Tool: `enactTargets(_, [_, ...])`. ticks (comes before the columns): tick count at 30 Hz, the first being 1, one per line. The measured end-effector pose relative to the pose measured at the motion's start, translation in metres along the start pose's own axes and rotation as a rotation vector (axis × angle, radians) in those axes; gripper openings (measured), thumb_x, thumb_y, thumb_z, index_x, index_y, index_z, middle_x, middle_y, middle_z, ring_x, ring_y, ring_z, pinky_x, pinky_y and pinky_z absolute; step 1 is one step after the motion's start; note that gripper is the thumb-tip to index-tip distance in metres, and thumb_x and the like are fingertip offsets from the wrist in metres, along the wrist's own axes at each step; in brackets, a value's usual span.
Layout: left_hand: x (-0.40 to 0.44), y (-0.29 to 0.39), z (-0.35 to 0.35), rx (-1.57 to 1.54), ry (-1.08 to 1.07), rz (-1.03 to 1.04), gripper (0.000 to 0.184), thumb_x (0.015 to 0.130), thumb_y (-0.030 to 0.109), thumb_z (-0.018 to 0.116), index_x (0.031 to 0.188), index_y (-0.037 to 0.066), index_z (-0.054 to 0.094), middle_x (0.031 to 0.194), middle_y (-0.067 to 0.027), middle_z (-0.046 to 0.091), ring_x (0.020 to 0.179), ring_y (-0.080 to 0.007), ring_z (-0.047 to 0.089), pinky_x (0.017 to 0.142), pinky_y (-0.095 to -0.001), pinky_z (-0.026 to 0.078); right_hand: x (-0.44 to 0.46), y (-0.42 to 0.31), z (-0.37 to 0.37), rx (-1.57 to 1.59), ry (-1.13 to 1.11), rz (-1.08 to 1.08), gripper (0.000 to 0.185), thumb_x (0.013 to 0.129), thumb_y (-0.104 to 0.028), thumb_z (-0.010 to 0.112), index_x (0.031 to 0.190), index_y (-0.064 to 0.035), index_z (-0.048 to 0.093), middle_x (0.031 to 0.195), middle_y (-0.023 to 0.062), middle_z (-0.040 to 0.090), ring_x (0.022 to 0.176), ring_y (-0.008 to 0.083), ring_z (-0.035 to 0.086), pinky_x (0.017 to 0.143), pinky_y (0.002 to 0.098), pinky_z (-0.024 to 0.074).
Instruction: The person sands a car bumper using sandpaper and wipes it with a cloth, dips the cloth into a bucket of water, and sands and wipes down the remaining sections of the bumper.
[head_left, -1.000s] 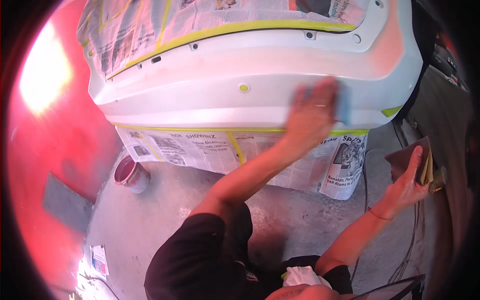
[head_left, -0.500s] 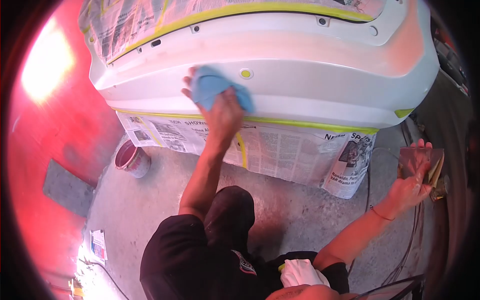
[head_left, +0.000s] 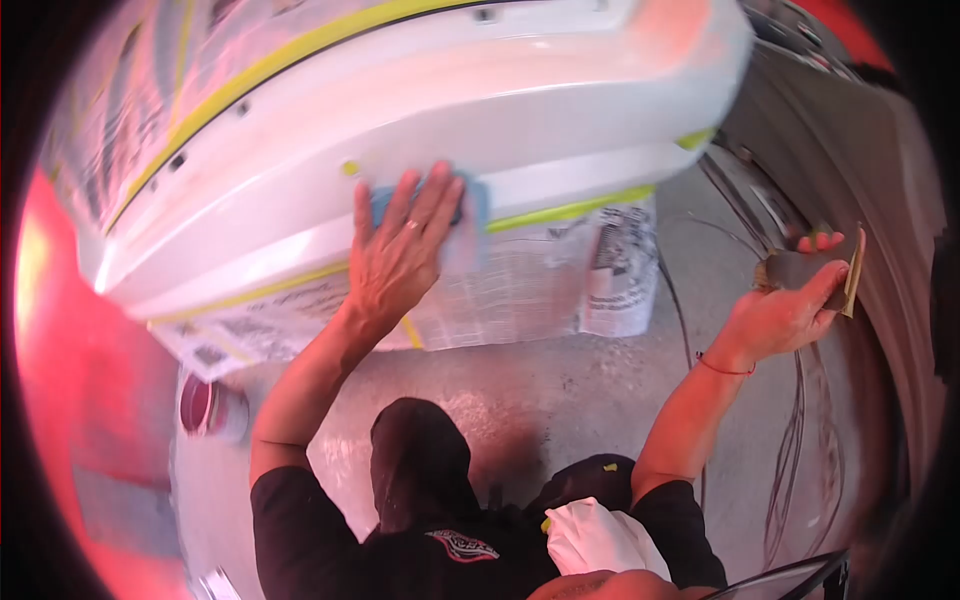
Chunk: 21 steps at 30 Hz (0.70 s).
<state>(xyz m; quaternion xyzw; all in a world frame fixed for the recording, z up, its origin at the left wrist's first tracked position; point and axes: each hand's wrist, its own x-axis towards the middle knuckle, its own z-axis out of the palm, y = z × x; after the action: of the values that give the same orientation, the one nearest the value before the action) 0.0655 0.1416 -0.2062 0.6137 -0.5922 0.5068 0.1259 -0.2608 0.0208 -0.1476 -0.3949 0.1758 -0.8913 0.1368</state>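
Observation:
A glossy white car body panel (head_left: 560,110) curves across the upper part of the head view. My left hand (head_left: 397,245) lies over a blue cloth (head_left: 474,205), pressing it against the panel's lower part with the fingers spread. Just left of the fingers is a small yellow-green round spot (head_left: 350,168) on the panel. Out to the right, apart from the panel, my right hand (head_left: 795,305) grips a folded sheet of sandpaper (head_left: 800,268), dark on one face and tan on the other. Its fingertips are partly hidden behind the sheet.
Newspaper (head_left: 520,290) hangs under the panel, held by yellow-green tape (head_left: 570,208); more masking covers the upper left. A bucket (head_left: 212,408) stands on the concrete floor at left. Dark cables (head_left: 795,440) run along the floor, and a brown covering (head_left: 860,150) hangs at right.
The view has turned, so the panel sits further left and tilted. My left hand with the blue cloth has passed from left to right of the round spot. My right hand still holds the sandpaper.

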Motion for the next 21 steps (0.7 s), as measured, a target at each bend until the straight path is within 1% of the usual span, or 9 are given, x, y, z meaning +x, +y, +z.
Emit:
enactTargets(3, [0.071, 0.052, -0.009, -0.073, -0.045, 0.186, 0.054, 0.091, 0.028, 0.058, 0.143, 0.017, 0.046, 0.155, 0.0026, 0.035, 0.145, -0.0170, 0.025, 0.118, -0.0537, 0.012, 0.009, -0.003, -0.035, 0.020, 0.135, 0.189, 0.035, 0.100, -0.012, 0.050, 0.132, 0.0026, 0.053, 0.122, 0.0132, 0.059, 0.104, 0.0173, 0.056, 0.090, 0.0324, 0.0458])
enactTargets(5, [0.104, 0.083, -0.002, 0.034, -0.030, 0.309, 0.052, 0.093, 0.025, 0.055, 0.143, 0.015, 0.046, 0.154, 0.0028, 0.035, 0.144, -0.0152, 0.027, 0.119, -0.0512, 0.013, 0.007, 0.006, -0.059, -0.299, -0.139, -0.191, 0.035, 0.099, -0.013, 0.053, 0.130, 0.0028, 0.055, 0.118, 0.0128, 0.061, 0.101, 0.0183, 0.058, 0.087, 0.0316, 0.0461])
enactTargets(6, [0.118, 0.098, 0.004, 0.030, -0.017, 0.342, 0.051, 0.094, 0.023, 0.053, 0.143, 0.014, 0.045, 0.154, 0.0023, 0.036, 0.144, -0.0148, 0.028, 0.119, -0.0498, 0.013, 0.002, 0.010, -0.075, -0.313, -0.103, -0.197, 0.035, 0.099, -0.013, 0.053, 0.130, 0.0028, 0.055, 0.118, 0.0128, 0.061, 0.101, 0.0183, 0.058, 0.087, 0.0316, 0.0461])
enactTargets(10, [0.156, 0.137, 0.016, 0.112, 0.016, 0.457, 0.050, 0.094, 0.023, 0.052, 0.143, 0.014, 0.046, 0.153, -0.0006, 0.037, 0.144, -0.0154, 0.028, 0.119, -0.0497, 0.013, -0.026, 0.015, -0.140, -0.328, -0.256, 0.241, 0.030, 0.098, -0.012, 0.055, 0.125, 0.0003, 0.058, 0.121, 0.0094, 0.062, 0.101, 0.0169, 0.058, 0.090, 0.0306, 0.0447])
enactTargets(13, [0.173, 0.139, 0.010, 0.014, -0.051, 0.447, 0.051, 0.094, 0.025, 0.052, 0.143, 0.011, 0.046, 0.153, -0.0053, 0.037, 0.144, -0.0182, 0.028, 0.118, -0.0525, 0.013, -0.020, 0.032, -0.159, -0.362, -0.398, 0.438, 0.026, 0.094, -0.010, 0.060, 0.119, -0.0020, 0.062, 0.117, 0.0095, 0.065, 0.100, 0.0171, 0.058, 0.092, 0.0303, 0.0442])
enactTargets(15, [0.169, 0.123, -0.001, -0.016, -0.004, 0.215, 0.054, 0.094, 0.029, 0.054, 0.142, 0.008, 0.045, 0.154, -0.0085, 0.036, 0.144, -0.0227, 0.028, 0.116, -0.0582, 0.012, 0.011, 0.053, -0.154, -0.370, -0.515, 0.459, 0.025, 0.090, -0.006, 0.064, 0.115, -0.0021, 0.065, 0.114, 0.0116, 0.066, 0.099, 0.0202, 0.059, 0.091, 0.0308, 0.0449])
enactTargets(17, [0.144, 0.108, 0.006, 0.074, -0.001, 0.072, 0.055, 0.094, 0.031, 0.054, 0.141, 0.005, 0.045, 0.155, -0.0126, 0.032, 0.145, -0.0318, 0.025, 0.114, -0.0636, 0.010, 0.030, 0.059, -0.152, -0.530, -0.642, 0.078, 0.022, 0.086, -0.005, 0.067, 0.108, -0.0032, 0.069, 0.102, 0.0107, 0.067, 0.096, 0.0185, 0.059, 0.087, 0.0295, 0.0452])
enactTargets(18, [0.134, 0.106, 0.006, 0.083, -0.003, 0.075, 0.055, 0.094, 0.031, 0.054, 0.141, 0.005, 0.045, 0.155, -0.0126, 0.032, 0.145, -0.0318, 0.025, 0.114, -0.0636, 0.010, 0.032, 0.061, -0.153, -0.522, -0.640, 0.083, 0.022, 0.086, -0.005, 0.067, 0.108, -0.0032, 0.069, 0.102, 0.0107, 0.067, 0.096, 0.0185, 0.059, 0.087, 0.0295, 0.0452])
enactTargets(21, [0.132, 0.108, -0.001, 0.167, -0.013, 0.020, 0.059, 0.091, 0.033, 0.058, 0.141, 0.003, 0.045, 0.154, -0.0189, 0.030, 0.144, -0.0398, 0.022, 0.113, -0.0654, 0.011, 0.037, 0.069, -0.163, -0.386, -0.551, 0.474, 0.019, 0.086, -0.007, 0.068, 0.104, -0.0023, 0.071, 0.095, 0.0081, 0.067, 0.090, 0.0181, 0.060, 0.082, 0.0303, 0.0465])
